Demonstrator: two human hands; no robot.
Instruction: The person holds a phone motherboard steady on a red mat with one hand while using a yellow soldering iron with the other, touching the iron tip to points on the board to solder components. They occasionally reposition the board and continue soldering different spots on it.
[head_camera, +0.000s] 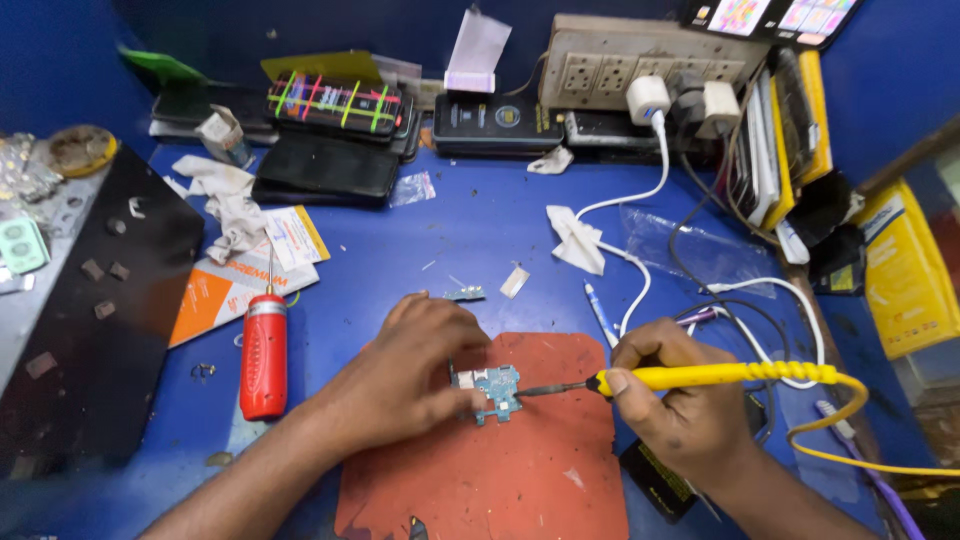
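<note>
The small blue-green circuit board (492, 388) lies on the upper middle of the reddish-brown rubber work mat (500, 470), and we start from there before ranging over the scene by size.

Largest is the blue surface (460, 240), which carries everything. At its left edge sits a flat black panel (110, 320) with small chips scattered on it. The mat lies in the near middle of the surface, under both of our hands. At the back we see a dirty white power strip (610, 60) with white plug adapters in it, and to its left a stack of dark phones (330, 130), one wrapped in coloured bands.

Our left hand (405, 375) rests on the mat, fingers pressed down on the left side of the board, the grip closed on it and pinning it flat. Our right hand (680, 395) has its grip wrapped around the yellow-handled soldering iron (715, 376), held like a pen; its dark metal tip touches the right edge of the board. A yellow cable runs from the handle off to the right.

Left of the mat, a red cylindrical tool with a thin metal tip (265, 350) lies on the surface, well apart from the left hand. A small white paper scrap (515, 280) lies beyond the mat.
</note>
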